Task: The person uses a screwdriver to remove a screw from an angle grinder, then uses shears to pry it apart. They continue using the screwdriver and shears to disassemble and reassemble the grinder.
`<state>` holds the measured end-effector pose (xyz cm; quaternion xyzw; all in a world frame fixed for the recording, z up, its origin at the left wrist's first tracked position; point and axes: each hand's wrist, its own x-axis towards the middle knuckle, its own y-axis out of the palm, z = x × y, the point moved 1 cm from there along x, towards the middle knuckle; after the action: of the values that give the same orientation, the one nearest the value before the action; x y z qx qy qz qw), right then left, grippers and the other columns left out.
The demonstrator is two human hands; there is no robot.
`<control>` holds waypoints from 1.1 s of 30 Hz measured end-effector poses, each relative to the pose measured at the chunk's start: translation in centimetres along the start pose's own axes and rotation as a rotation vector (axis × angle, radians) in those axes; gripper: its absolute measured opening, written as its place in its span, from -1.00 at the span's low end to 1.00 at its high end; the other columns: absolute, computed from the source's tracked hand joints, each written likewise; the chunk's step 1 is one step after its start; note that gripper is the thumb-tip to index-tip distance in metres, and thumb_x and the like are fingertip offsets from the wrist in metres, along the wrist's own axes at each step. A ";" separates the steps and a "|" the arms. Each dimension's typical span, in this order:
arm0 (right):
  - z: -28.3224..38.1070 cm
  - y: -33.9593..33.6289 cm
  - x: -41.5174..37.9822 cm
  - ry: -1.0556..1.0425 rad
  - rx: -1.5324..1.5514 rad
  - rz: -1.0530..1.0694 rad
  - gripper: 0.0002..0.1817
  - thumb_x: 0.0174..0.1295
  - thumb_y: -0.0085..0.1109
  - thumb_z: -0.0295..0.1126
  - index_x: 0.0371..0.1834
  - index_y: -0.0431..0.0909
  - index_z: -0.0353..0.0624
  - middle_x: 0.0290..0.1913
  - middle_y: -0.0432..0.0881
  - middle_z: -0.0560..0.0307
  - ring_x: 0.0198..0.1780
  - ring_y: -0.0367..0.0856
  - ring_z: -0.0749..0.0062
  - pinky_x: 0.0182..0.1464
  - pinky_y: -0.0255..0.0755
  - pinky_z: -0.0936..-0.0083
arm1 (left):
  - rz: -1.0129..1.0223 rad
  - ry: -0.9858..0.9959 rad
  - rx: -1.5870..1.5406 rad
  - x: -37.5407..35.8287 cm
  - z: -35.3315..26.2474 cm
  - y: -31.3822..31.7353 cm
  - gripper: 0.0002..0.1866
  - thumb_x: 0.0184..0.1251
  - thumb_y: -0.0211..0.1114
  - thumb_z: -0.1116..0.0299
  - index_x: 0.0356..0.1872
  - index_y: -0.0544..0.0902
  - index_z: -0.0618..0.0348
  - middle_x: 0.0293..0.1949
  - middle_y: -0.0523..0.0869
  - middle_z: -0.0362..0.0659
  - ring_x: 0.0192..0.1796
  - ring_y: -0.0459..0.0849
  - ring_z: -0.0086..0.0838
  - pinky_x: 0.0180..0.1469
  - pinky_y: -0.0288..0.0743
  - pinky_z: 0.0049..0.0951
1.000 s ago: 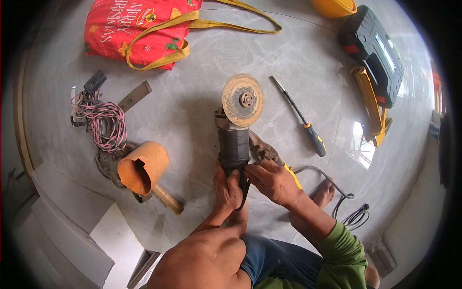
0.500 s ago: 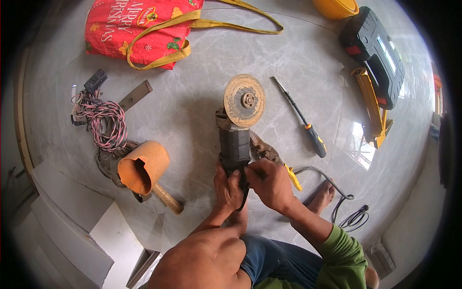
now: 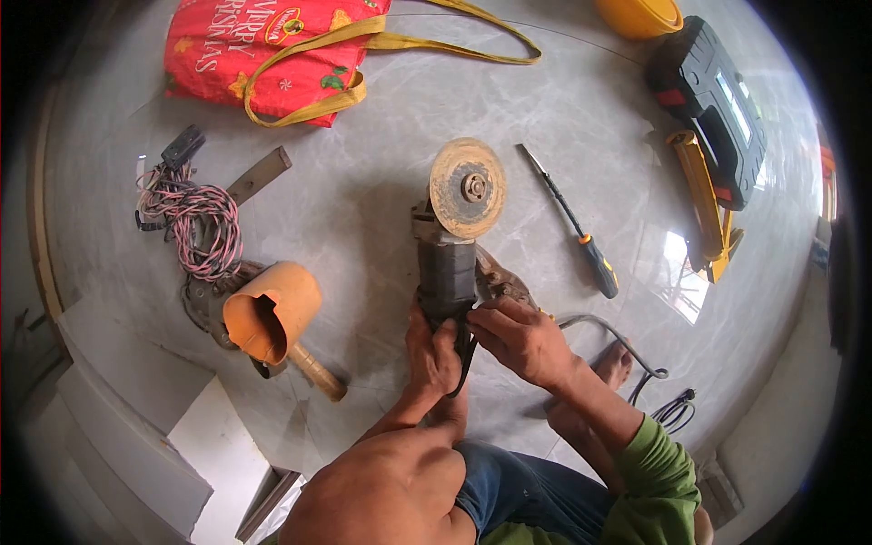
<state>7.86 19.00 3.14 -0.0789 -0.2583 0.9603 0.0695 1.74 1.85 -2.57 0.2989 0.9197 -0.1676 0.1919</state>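
"Grinder (image 3: 445, 272) first: where is it sitting?"

"It's pointing away from me, in front of my bent leg, with its disc (image 3: 454, 200) facing up at me above the floor (image 3: 363, 182)."

"And your grip?"

"My left hand (image 3: 434, 359) is wrapping round the rear end, its thumb lying along the near side. My right hand (image 3: 522, 341) is bringing its fingertips close together at the rear corner. I can't tell whether they're pinching a small part or only pressing; the fingers are hiding the spot."

"What's making that fiddly work go well, would you say?"

"Steadying with the left, I'd judge, while only the right fingertips are doing the fine work. Light, square pressure is probably slipping less than a hard sideways push."

"What about that black loop (image 3: 465, 368)?"

"It's hanging just below my fingers, so I'm wanting it out of their way. The disc is pointing well forward of both hands, which is suiting me."

"Anything else nearby?"

"A rusty tool (image 3: 495, 272) is lying beside the grinder, and a screwdriver (image 3: 598, 263) is resting farther right. A plug (image 3: 689, 394) is lying loose on the floor; I can't tell whose cord it's ending."
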 end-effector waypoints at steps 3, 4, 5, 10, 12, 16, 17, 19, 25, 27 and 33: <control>0.0 -0.5 0.2 0.031 -0.024 0.121 -0.71 0.29 0.27 -0.40 0.05 0.61 -0.21 -0.14 0.65 0.05 -0.11 0.68 0.07 -0.06 0.57 0.21 | -0.020 0.012 -0.044 -0.1 -0.3 0.3 -0.27 0.44 0.02 0.10 0.45 0.21 0.49 0.07 0.64 0.32 0.07 0.68 0.14 0.14 0.52 -0.07; -0.3 -0.5 0.2 0.031 -0.025 0.121 -0.71 0.29 0.27 -0.40 0.05 0.61 -0.21 -0.14 0.65 0.05 -0.11 0.68 0.07 -0.06 0.57 0.21 | -0.020 0.012 -0.045 0.0 -0.5 0.3 -0.27 0.44 0.02 0.10 0.45 0.21 0.49 0.07 0.64 0.32 0.07 0.68 0.14 0.14 0.52 -0.07; -0.6 -0.4 0.1 -0.011 -0.055 0.132 -0.72 0.29 0.24 -0.40 0.04 0.60 -0.21 -0.15 0.65 0.06 -0.11 0.67 0.07 -0.03 0.55 0.22 | -0.017 0.004 -0.028 0.0 -0.6 0.2 -0.26 0.45 0.02 0.08 0.45 0.20 0.49 0.07 0.64 0.32 0.06 0.68 0.14 0.13 0.53 -0.06; -0.8 -1.0 1.1 -0.101 -0.097 0.189 -0.79 0.27 0.14 -0.42 -0.06 0.59 -0.20 -0.21 0.62 0.06 -0.13 0.66 0.10 0.03 0.51 0.27 | -0.034 0.034 0.018 0.0 -0.7 0.2 -0.25 0.47 0.02 0.04 0.46 0.19 0.50 0.06 0.65 0.30 0.05 0.69 0.12 0.12 0.53 -0.08; -0.9 -1.0 1.3 -0.128 -0.147 0.237 -0.84 0.23 0.11 -0.42 -0.16 0.56 -0.19 -0.26 0.59 0.05 -0.15 0.66 0.10 0.02 0.51 0.28 | -0.023 0.048 0.000 0.1 -0.8 0.2 -0.25 0.48 0.00 0.04 0.45 0.19 0.50 0.05 0.65 0.29 0.04 0.69 0.09 0.11 0.53 -0.08; -0.9 -1.3 1.7 -0.151 -0.164 0.276 -0.84 0.19 0.11 -0.43 -0.20 0.55 -0.20 -0.27 0.59 0.04 -0.17 0.66 0.09 0.02 0.53 0.28 | -0.020 0.034 -0.018 0.1 -1.0 0.3 -0.25 0.48 0.00 0.04 0.45 0.19 0.50 0.04 0.66 0.29 0.03 0.70 0.08 0.09 0.54 -0.08; -1.0 -1.2 1.7 -0.162 -0.170 0.273 -0.84 0.17 0.11 -0.43 -0.20 0.55 -0.20 -0.27 0.59 0.04 -0.17 0.66 0.09 0.02 0.53 0.27 | -0.022 0.033 -0.022 0.1 -0.7 0.3 -0.25 0.48 0.00 0.05 0.45 0.19 0.51 0.03 0.65 0.29 0.02 0.70 0.09 0.08 0.55 -0.08; -1.1 -1.0 1.7 -0.174 -0.176 0.272 -0.83 0.16 0.12 -0.43 -0.20 0.55 -0.21 -0.27 0.59 0.04 -0.17 0.66 0.08 0.01 0.54 0.27 | -0.026 0.032 -0.025 0.1 -0.6 0.2 -0.26 0.47 0.00 0.06 0.45 0.19 0.51 0.03 0.65 0.30 0.01 0.70 0.09 0.07 0.55 -0.07; -0.7 -1.0 1.7 -0.142 -0.202 0.279 -0.84 0.18 0.12 -0.44 -0.20 0.54 -0.21 -0.26 0.60 0.02 -0.16 0.66 0.05 0.00 0.55 0.24 | -0.008 0.019 -0.010 0.0 -0.7 0.2 -0.27 0.45 0.00 0.11 0.45 0.19 0.51 0.03 0.65 0.32 0.03 0.68 0.15 0.09 0.54 -0.06; -0.5 -1.1 1.7 -0.060 -0.167 0.320 -0.86 0.23 0.14 -0.44 -0.18 0.54 -0.22 -0.25 0.60 0.00 -0.13 0.66 0.06 -0.01 0.54 0.23 | -0.007 0.018 0.004 0.1 -0.8 0.1 -0.27 0.43 0.01 0.12 0.45 0.19 0.52 0.03 0.65 0.32 0.04 0.68 0.15 0.10 0.53 -0.06; 0.5 -1.0 1.6 0.177 0.064 0.219 -0.82 0.34 0.22 -0.38 -0.15 0.55 -0.27 -0.30 0.64 -0.10 -0.21 0.70 -0.08 -0.12 0.56 0.11 | 0.000 0.009 0.014 0.1 -0.8 0.1 -0.26 0.42 0.00 0.11 0.44 0.19 0.54 0.03 0.65 0.33 0.02 0.68 0.18 0.09 0.53 -0.03</control>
<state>6.29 19.87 3.85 -0.1887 -0.2105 0.9592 -0.0109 1.51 2.34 -1.92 0.3010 0.9193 -0.1725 0.1857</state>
